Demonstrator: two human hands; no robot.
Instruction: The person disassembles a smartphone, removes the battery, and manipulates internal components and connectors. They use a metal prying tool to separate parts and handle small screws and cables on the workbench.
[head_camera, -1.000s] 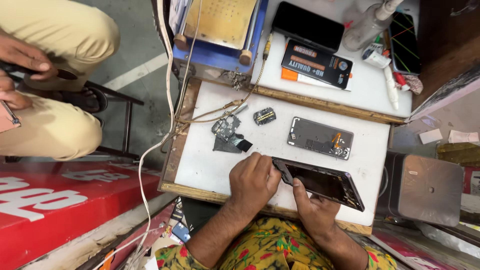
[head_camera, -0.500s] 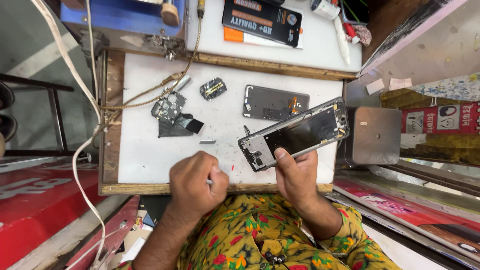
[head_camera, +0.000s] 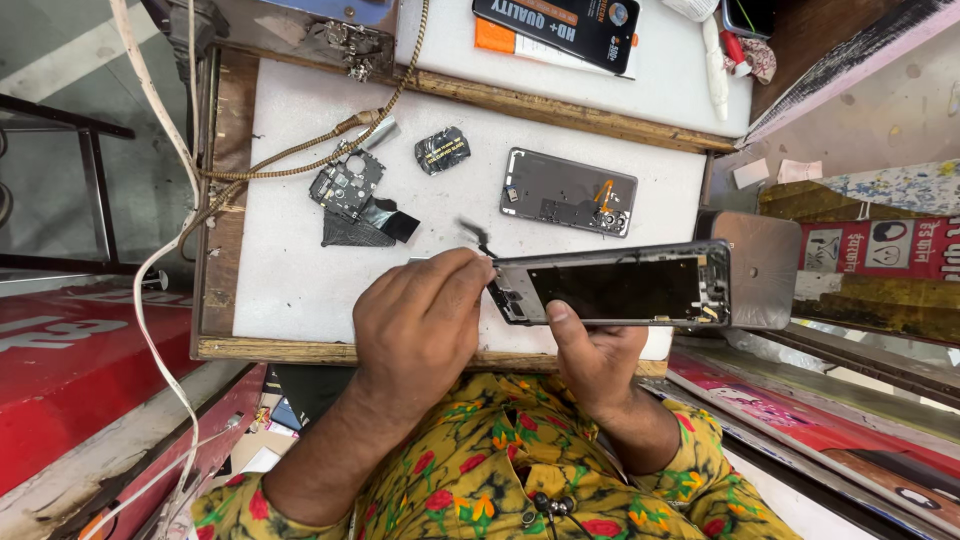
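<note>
Above the white foam work mat (head_camera: 290, 270), the right hand (head_camera: 598, 358) is gripping one opened dark rectangular phone frame (head_camera: 612, 285) while the left hand (head_camera: 420, 320) is pinching thin black tweezers (head_camera: 478, 237) at its end (one grey back panel (head_camera: 568, 191) is lying beyond).

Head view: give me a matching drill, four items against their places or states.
Things:
1. opened phone frame
2. grey back panel
3. small circuit board
4. braided cable

Places or states:
A. flat on the white mat, beyond the held phone
B. held up by the right hand, with the left hand at its end
C. runs from the bench's far side across the wooden edge onto the mat
D. on the mat's left part, beside black scraps

Pairs: 1-B, 2-A, 3-D, 4-C
</note>
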